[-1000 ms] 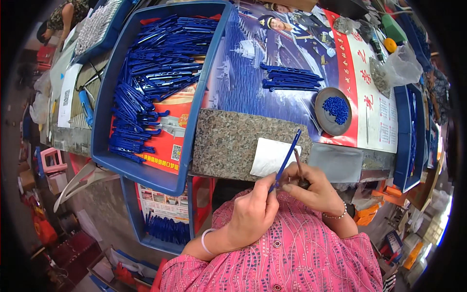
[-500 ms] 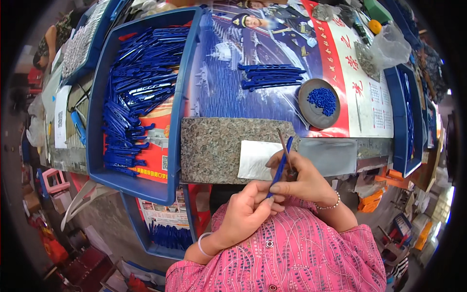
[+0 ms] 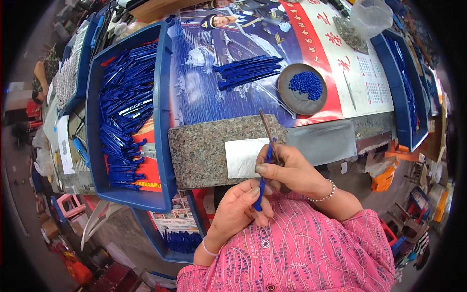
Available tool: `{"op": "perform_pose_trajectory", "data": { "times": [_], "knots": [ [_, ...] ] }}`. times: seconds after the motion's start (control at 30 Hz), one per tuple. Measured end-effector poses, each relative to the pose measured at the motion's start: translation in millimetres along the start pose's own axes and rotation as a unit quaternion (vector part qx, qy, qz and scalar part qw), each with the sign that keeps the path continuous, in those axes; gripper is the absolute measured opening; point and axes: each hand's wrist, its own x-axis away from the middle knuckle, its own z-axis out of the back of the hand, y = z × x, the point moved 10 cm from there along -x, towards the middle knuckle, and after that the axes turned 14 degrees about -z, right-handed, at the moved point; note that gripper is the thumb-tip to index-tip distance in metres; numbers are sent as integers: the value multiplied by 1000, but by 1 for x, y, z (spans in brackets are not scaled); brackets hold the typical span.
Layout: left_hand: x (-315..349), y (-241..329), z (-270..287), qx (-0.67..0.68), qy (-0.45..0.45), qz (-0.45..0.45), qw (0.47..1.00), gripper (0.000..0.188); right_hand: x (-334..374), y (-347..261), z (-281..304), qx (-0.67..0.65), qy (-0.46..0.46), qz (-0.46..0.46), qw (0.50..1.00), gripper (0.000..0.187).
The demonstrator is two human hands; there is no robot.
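My left hand [image 3: 242, 203] is closed around the lower part of a slim blue plastic piece [image 3: 261, 192], held upright in front of my pink shirt. Closed too, my right hand [image 3: 296, 170] grips dark metal tweezers [image 3: 266, 127] with the tips pointing up and away. Its thumb and fingers also touch the upper end of the blue piece. Just beyond both hands lies a folded white cloth or paper [image 3: 240, 159] on a speckled stone slab [image 3: 194, 153]. What the fingers cover at the joint between piece and tweezers is hidden.
A round dish [image 3: 300, 109] holds small blue beads [image 3: 306, 83]. Left of it lies a row of blue pieces [image 3: 248, 70] on a poster. A large blue bin [image 3: 168, 141] full of similar pieces stands at left, a smaller bin [image 3: 148, 238] below, another bin [image 3: 417, 138] at right.
The view has shifted and tilted. My left hand has slid toward the blue piece's lower end, so more of it shows between my hands. Both hands still hold on.
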Motion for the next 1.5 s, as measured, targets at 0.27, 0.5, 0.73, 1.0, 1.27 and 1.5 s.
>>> {"op": "perform_pose_trajectory", "data": {
  "times": [0.27, 0.5, 0.73, 1.0, 1.27, 1.5],
  "knots": [
    [-5, -1, -11, 105, -63, -12, 992, 26, -2, 3, 5, 26, 17, 1, 1000, 19],
    [-2, 4, -14, 20, -29, -39, 999, 24, 1, 0, 3, 22, -7, 30, 999, 18],
    [1, 18, -10, -206, 19, -108, 972, 19, 6, -9, 0, 87, 2, 87, 992, 18],
    [4, 34, -9, -416, 8, -189, 889, 24, 6, -13, 3, 124, 19, 124, 984, 21],
    [4, 6, -2, -38, 5, -50, 998, 40, -4, 7, 13, -8, 43, 1, 999, 20],
    [4, -1, 1, 43, -1, -19, 999, 39, -2, 2, 10, 9, 67, 6, 998, 21]
  ]
}}
